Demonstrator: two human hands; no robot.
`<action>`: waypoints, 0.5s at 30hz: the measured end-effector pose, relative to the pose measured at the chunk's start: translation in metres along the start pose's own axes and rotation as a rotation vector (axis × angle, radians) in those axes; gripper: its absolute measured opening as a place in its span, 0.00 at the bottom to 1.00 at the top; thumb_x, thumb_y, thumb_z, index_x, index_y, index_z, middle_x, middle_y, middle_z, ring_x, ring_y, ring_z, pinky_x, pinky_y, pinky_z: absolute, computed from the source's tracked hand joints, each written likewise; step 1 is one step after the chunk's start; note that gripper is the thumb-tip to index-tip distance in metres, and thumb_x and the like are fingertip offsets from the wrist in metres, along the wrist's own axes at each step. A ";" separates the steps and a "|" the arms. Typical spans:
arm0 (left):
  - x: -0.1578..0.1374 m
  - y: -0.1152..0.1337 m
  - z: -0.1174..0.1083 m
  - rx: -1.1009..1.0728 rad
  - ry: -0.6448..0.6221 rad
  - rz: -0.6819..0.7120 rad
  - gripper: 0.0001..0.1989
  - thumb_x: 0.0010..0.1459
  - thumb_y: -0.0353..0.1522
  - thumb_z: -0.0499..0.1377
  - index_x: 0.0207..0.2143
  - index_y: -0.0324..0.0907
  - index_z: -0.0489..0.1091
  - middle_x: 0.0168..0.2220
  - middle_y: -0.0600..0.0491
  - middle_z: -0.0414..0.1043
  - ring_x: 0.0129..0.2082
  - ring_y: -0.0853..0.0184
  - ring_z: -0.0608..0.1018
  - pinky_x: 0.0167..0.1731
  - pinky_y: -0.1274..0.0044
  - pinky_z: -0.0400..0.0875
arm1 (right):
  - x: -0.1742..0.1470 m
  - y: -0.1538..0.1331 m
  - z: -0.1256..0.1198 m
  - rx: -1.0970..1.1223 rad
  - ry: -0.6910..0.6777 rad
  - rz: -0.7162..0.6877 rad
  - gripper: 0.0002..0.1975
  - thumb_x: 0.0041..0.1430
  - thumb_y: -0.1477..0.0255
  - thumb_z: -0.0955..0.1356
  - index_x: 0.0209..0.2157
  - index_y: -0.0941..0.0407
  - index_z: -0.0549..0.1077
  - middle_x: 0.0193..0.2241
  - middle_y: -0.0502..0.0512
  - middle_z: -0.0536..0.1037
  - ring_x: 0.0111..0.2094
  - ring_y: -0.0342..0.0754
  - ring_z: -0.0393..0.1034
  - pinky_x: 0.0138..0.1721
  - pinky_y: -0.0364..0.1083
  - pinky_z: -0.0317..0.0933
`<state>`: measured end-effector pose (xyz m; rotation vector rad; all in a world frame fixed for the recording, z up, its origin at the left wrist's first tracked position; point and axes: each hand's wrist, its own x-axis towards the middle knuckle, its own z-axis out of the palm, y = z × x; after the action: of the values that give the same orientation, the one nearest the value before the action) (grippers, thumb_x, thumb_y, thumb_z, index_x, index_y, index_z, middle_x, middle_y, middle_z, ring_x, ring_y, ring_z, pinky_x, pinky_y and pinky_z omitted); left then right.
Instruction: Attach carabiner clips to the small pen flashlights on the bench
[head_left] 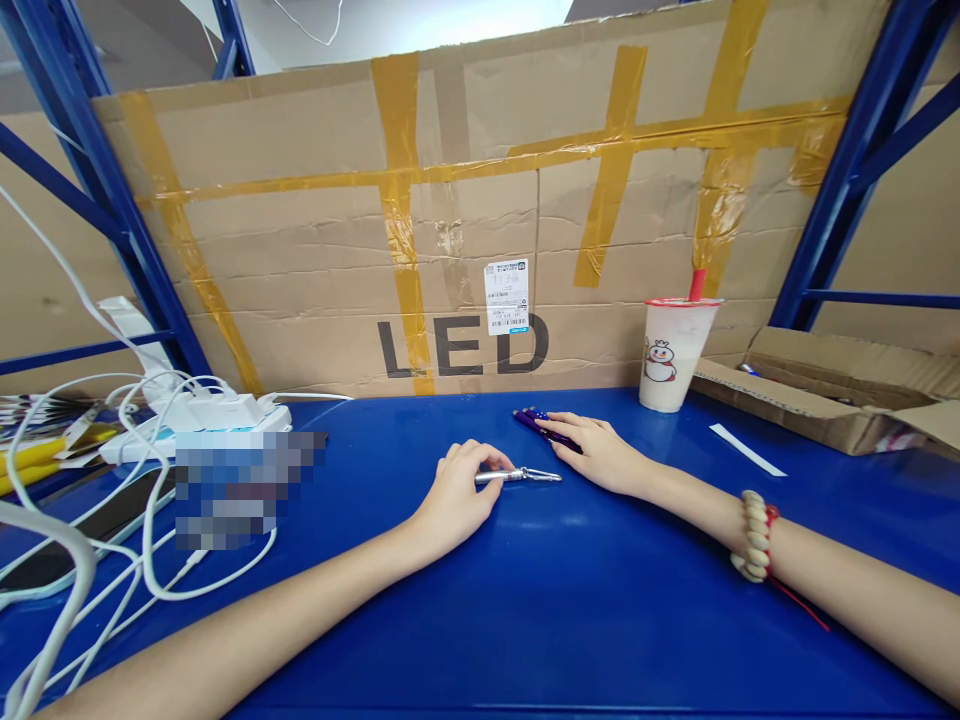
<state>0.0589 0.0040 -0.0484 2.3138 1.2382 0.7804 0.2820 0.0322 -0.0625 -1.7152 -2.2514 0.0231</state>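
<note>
My left hand [466, 495] is closed, thumb and fingers pinching a slim silver metal tool [534, 474] just above the blue tabletop. Its thin, two-pronged end points right; the other end is hidden in my fingers. Farther back and to the right, my right hand [600, 452] lies low over dark purple pen-like sticks [529, 416], fingers bent around them. Their far ends show past my fingertips, and the rest is mostly covered by the hand. The two hands are apart.
Behind stands a taped cardboard sheet [315, 250] marked LED. At right are a lidded drink cup [679, 355], a white strip [747, 450] and an open cardboard box [832, 400]. A power strip [214, 420], white cables and a phone [97, 535] crowd the left.
</note>
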 end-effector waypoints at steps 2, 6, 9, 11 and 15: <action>0.000 -0.001 0.000 -0.007 -0.001 0.022 0.08 0.56 0.26 0.53 0.36 0.43 0.70 0.40 0.54 0.68 0.43 0.67 0.66 0.45 0.73 0.58 | 0.000 0.000 -0.001 0.012 0.014 -0.040 0.24 0.61 0.69 0.55 0.59 0.51 0.59 0.59 0.49 0.54 0.59 0.47 0.50 0.60 0.55 0.42; -0.001 -0.002 0.000 -0.030 -0.024 0.048 0.08 0.56 0.26 0.53 0.36 0.43 0.70 0.40 0.55 0.69 0.42 0.67 0.66 0.45 0.73 0.58 | 0.000 -0.002 -0.003 0.066 0.039 -0.106 0.24 0.57 0.72 0.57 0.56 0.53 0.63 0.56 0.50 0.59 0.57 0.47 0.54 0.60 0.56 0.42; -0.001 -0.002 -0.001 -0.047 -0.042 0.046 0.08 0.56 0.26 0.54 0.36 0.43 0.70 0.40 0.56 0.69 0.41 0.67 0.66 0.45 0.73 0.58 | -0.001 -0.005 -0.003 0.176 0.068 -0.199 0.24 0.53 0.75 0.59 0.53 0.56 0.66 0.53 0.51 0.63 0.55 0.46 0.58 0.59 0.52 0.48; -0.001 -0.003 -0.002 -0.049 -0.049 0.052 0.07 0.55 0.26 0.55 0.35 0.43 0.70 0.38 0.56 0.70 0.40 0.68 0.66 0.44 0.73 0.59 | -0.002 -0.008 -0.003 0.265 0.072 -0.260 0.24 0.50 0.77 0.59 0.51 0.58 0.68 0.52 0.52 0.65 0.53 0.45 0.60 0.58 0.49 0.52; 0.000 -0.003 -0.001 -0.027 0.013 0.101 0.07 0.52 0.29 0.58 0.36 0.44 0.70 0.39 0.55 0.68 0.42 0.67 0.65 0.45 0.73 0.58 | -0.004 -0.014 -0.006 0.413 0.035 -0.326 0.24 0.48 0.80 0.59 0.48 0.59 0.71 0.48 0.53 0.68 0.49 0.42 0.63 0.54 0.44 0.57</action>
<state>0.0567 0.0058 -0.0494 2.3679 1.1168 0.8423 0.2717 0.0234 -0.0551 -1.1227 -2.2733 0.3550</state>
